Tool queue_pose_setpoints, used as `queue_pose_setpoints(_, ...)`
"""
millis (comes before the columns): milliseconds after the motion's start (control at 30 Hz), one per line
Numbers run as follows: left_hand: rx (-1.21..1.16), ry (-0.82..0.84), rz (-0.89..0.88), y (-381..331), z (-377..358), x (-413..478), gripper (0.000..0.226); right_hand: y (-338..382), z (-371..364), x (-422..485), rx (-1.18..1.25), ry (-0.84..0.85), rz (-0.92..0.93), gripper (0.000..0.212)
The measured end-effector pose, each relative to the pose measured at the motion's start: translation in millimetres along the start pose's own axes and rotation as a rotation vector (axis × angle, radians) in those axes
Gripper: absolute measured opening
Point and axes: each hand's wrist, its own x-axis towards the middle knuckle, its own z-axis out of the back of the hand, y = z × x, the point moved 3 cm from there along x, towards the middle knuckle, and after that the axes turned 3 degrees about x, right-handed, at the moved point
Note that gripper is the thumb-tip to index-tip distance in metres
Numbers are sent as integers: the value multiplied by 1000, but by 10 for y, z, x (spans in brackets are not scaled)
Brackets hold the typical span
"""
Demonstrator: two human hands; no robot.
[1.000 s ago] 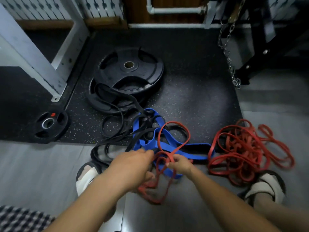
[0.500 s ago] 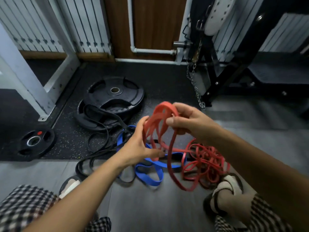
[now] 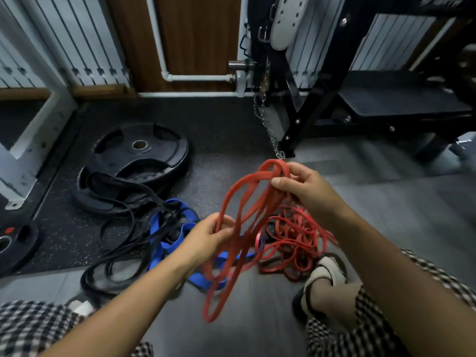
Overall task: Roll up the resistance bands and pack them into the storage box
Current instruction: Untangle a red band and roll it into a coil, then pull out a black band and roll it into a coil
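Note:
A red resistance band [image 3: 242, 202] hangs in long loops between my two hands, above the floor. My right hand [image 3: 306, 186] pinches its top loops. Lower and to the left, my left hand [image 3: 206, 238] grips the strands at mid-height. The band's bottom loops dangle down to about knee level. Under it on the floor lie a tangled pile of red bands [image 3: 296, 240], a blue band [image 3: 175, 238] and several black bands [image 3: 116, 228]. No storage box is in view.
Two stacked black weight plates [image 3: 136, 161] lie on the rubber mat at left, and a small plate [image 3: 15, 243] sits at the far left edge. A chain [image 3: 268, 124] hangs from a black rack [image 3: 304, 104]. My sandalled right foot [image 3: 322, 282] stands beside the red pile.
I lifted the red band off the floor pile and raised it. My right hand has moved up and right with the top loops, and the view has tilted up.

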Motion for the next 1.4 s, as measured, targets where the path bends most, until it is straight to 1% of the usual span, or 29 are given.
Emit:
queue_pose_setpoints(33, -31, -2, 22, -7, -16, 33, 17, -35, 98, -24, -12, -26, -8, 12)
queue_pose_setpoints(133, -48, -11, 61, -16, -68, 148, 45, -46, 364, -84, -25, -131, 16, 18)
queue_pose_setpoints(167, -31, -25, 67, -23, -61, 180, 50, -34, 443, -91, -34, -164, 25, 19)
queue_pose_setpoints(200, -26, -37, 75, -27, -42, 213, 49, -14, 517, -92, -47, -189, 36, 20)
queue_pose_setpoints(300, -36, -33, 129, -14, 45, 273, 37, 29, 698, -26, -118, -230, 49, 19)
queue_pose_setpoints(400, -14, -32, 172, 48, 144, 305, 33, -54, 887, 185, -217, -297, -3, 12)
queue_pose_setpoints(467, 39, -20, 191, 75, 191, 282, 29, -249, 1042, 353, -325, -333, -93, 6)
queue_pose_setpoints(500, 72, -13, 204, 94, 215, 263, 27, -406, 1118, 420, -360, -334, -176, 3)
queue_pose_setpoints(567, 154, -17, 223, 150, 293, 223, 28, -811, 1235, 498, -387, -297, -414, 9)
queue_pose_setpoints(600, 215, -29, 230, 191, 348, 204, 31, -1016, 1248, 510, -456, -261, -519, 7)
queue_pose_setpoints(633, 315, -40, 236, 234, 406, 183, 36, -1180, 1220, 519, -576, -209, -594, 10)
queue_pose_setpoints(667, 466, -38, 243, 269, 460, 156, 40, -1358, 1158, 554, -732, -137, -615, 15)
queue_pose_setpoints(733, 818, 13, 265, 318, 523, 80, 46, -1606, 821, 638, -947, 85, -552, 19)
queue_pose_setpoints(800, 1059, 99, 303, 358, 527, -14, 47, -1881, 348, 714, -1028, 314, -514, 13)
queue_pose_setpoints(833, 1125, 147, 317, 385, 516, -57, 46, -2022, 99, 743, -1046, 404, -514, 8)
queue_pose_setpoints(867, 1167, 190, 320, 417, 505, -93, 46, -2180, -148, 784, -1068, 467, -506, 14)
queue_pose_setpoints(933, 1204, 250, 310, 481, 497, -157, 49, -2446, -617, 870, -1079, 534, -470, 32)
queue_pose_setpoints(1033, 1217, 277, 290, 531, 563, -216, 53, -2756, -1187, 979, -1027, 581, -471, 46)
queue_pose_setpoints(1100, 1223, 261, 277, 561, 637, -240, 53, -2920, -1443, 1051, -1011, 572, -491, 48)
queue_pose_setpoints(1133, 1229, 248, 268, 578, 673, -248, 54, -2962, -1557, 1095, -1014, 549, -462, 47)
queue_pose_setpoints(1200, 1235, 244, 275, 632, 732, -263, 55, -2940, -1804, 1194, -980, 449, -318, 49)
queue_pose_setpoints(1267, 1239, 277, 310, 688, 767, -271, 57, -2789, -2078, 1315, -914, 343, -95, 55)
queue_pose_setpoints(1300, 1238, 295, 331, 716, 777, -271, 58, -2702, -2223, 1384, -898, 320, 28, 57)
queue_pose_setpoints(1333, 1234, 309, 348, 731, 788, -266, 58, -2623, -2370, 1452, -883, 334, 127, 56)
queue_pose_setpoints(1367, 1227, 324, 364, 741, 796, -263, 58, -2564, -2512, 1515, -871, 379, 187, 54)
queue_pose_setpoints(1400, 1215, 339, 379, 741, 803, -263, 59, -2521, -2638, 1576, -878, 442, 209, 51)
